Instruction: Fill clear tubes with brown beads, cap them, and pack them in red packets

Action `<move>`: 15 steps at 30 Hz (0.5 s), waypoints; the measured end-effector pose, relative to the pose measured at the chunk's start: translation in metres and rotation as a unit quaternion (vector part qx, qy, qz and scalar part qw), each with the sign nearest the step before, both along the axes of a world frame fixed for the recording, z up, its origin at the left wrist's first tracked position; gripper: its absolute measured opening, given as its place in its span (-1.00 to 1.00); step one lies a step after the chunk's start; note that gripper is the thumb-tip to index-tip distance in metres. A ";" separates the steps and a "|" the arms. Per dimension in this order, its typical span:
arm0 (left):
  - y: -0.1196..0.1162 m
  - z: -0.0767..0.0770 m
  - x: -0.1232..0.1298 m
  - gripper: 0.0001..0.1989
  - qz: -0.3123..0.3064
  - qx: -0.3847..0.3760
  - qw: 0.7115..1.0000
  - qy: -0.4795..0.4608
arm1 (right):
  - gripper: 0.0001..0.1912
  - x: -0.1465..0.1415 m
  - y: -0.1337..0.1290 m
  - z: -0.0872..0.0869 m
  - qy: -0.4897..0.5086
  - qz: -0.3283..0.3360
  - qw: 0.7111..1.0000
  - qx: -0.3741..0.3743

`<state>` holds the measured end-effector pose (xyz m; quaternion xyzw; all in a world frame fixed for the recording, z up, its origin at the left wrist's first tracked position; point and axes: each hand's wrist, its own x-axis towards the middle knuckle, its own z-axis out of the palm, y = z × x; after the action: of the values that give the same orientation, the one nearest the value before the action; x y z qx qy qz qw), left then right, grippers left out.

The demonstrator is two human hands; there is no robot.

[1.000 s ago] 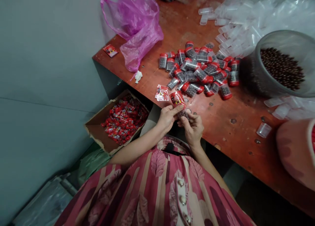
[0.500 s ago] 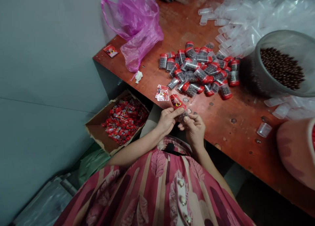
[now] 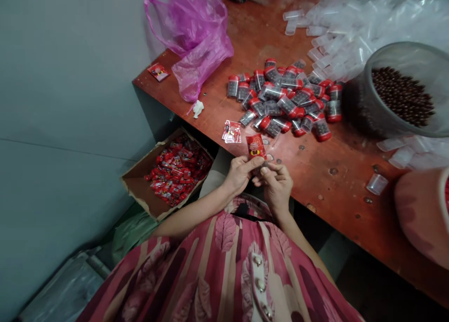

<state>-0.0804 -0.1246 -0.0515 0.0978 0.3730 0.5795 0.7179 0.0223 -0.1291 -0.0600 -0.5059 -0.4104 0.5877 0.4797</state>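
A red printed packet [image 3: 256, 146] stands up from between my hands at the table's front edge. My left hand [image 3: 242, 173] is closed on its lower end, thumb on top. Close beside it, the fingers of my right hand [image 3: 276, 180] are pinched around something small and dark, mostly hidden by the fingertips. Flat red and white packets [image 3: 231, 132] lie on the table just left of the held packet. Behind them is a heap of clear jars with red caps [image 3: 280, 95], filled with dark balls.
On the red-brown table [image 3: 329, 186] are a pink plastic bag [image 3: 199, 32], a grey tub of dark balls [image 3: 372, 102], clear empty tubes [image 3: 354, 32], a loose tube [image 3: 377, 184] and a pink bowl [image 3: 417, 214]. A cardboard box [image 3: 136, 191] of red-wrapped pieces stands below left.
The red packet has turned more upright and shows more of its printed face. Both hands have barely moved.
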 end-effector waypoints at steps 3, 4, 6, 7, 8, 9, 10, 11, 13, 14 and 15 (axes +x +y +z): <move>-0.002 -0.001 0.003 -0.64 0.027 -0.018 0.999 -0.013 | -0.67 -0.002 0.001 -0.001 0.026 -0.008 0.999 -0.017; -0.001 0.000 0.002 -0.64 0.042 -0.025 0.999 -0.011 | -0.66 -0.001 0.001 -0.002 0.029 0.004 0.999 -0.015; 0.001 0.002 -0.002 -0.64 0.056 -0.031 0.998 -0.010 | -0.66 0.002 0.001 -0.005 0.030 0.042 0.999 0.002; 0.002 0.004 -0.004 -0.63 0.059 -0.031 0.998 -0.011 | -0.66 0.004 0.001 -0.006 0.027 0.059 0.998 0.010; 0.003 0.006 -0.007 -0.63 0.061 -0.031 0.998 -0.011 | -0.66 0.006 0.001 -0.008 0.024 0.070 0.997 0.016; 0.003 0.007 -0.009 -0.62 0.061 -0.032 0.998 -0.011 | -0.66 0.008 0.002 -0.010 0.021 0.074 0.997 0.019; 0.002 0.008 -0.010 -0.62 0.059 -0.033 0.998 -0.011 | -0.67 0.008 0.003 -0.011 0.020 0.073 0.997 0.016; 0.001 0.008 -0.012 -0.62 0.058 -0.034 0.998 -0.010 | -0.68 0.008 0.004 -0.013 0.023 0.070 0.997 0.008; -0.003 0.008 -0.014 -0.64 0.058 -0.032 0.998 -0.007 | -0.71 0.005 0.006 -0.013 0.044 0.065 0.997 -0.009; -0.005 0.009 -0.015 -0.65 0.058 -0.030 0.998 -0.006 | -0.71 0.003 0.007 -0.012 0.059 0.068 0.996 -0.017; -0.007 0.009 -0.017 -0.66 0.059 -0.028 0.998 -0.005 | -0.71 0.000 0.008 -0.011 0.072 0.074 0.994 -0.023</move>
<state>-0.0971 -0.1313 -0.0421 0.0528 0.3908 0.6104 0.6870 0.0226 -0.1210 -0.0710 -0.4415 -0.3976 0.6658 0.4513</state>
